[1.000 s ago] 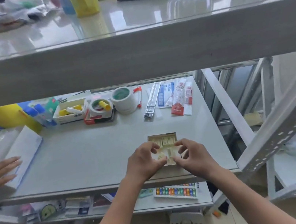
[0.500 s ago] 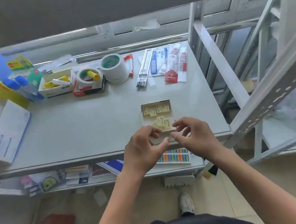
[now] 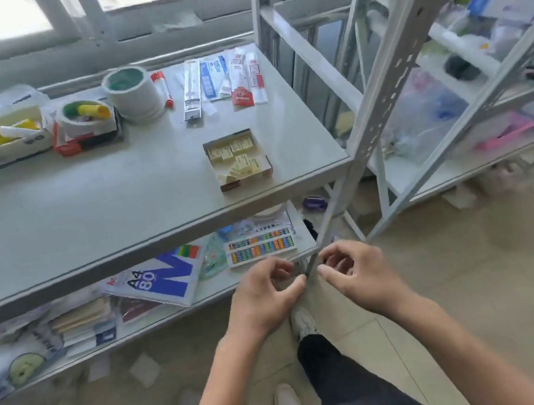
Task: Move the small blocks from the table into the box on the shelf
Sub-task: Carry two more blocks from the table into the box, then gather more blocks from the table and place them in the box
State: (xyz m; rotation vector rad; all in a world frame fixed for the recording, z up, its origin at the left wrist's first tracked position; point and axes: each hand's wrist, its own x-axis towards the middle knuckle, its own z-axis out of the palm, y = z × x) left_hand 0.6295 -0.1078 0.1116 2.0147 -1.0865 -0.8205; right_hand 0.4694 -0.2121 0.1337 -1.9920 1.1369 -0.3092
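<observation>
Shelf (image 3: 120, 203): box (image 3: 237, 159), tape roll (image 3: 135, 93) | left hand (image 3: 262, 298), right hand (image 3: 360, 278): grip loosely curled, empty

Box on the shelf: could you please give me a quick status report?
Left hand and right hand empty, below the shelf edge. Box sits open, small blocks inside. Nothing in the way.

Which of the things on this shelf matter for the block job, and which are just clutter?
Job:
- small box near the shelf's front right corner
- pale blocks lying in it
- left hand and right hand, both below the shelf edge, away from the box

Clutter:
- tape roll
- red marker
- packaged items
- abacus on the lower shelf
</observation>
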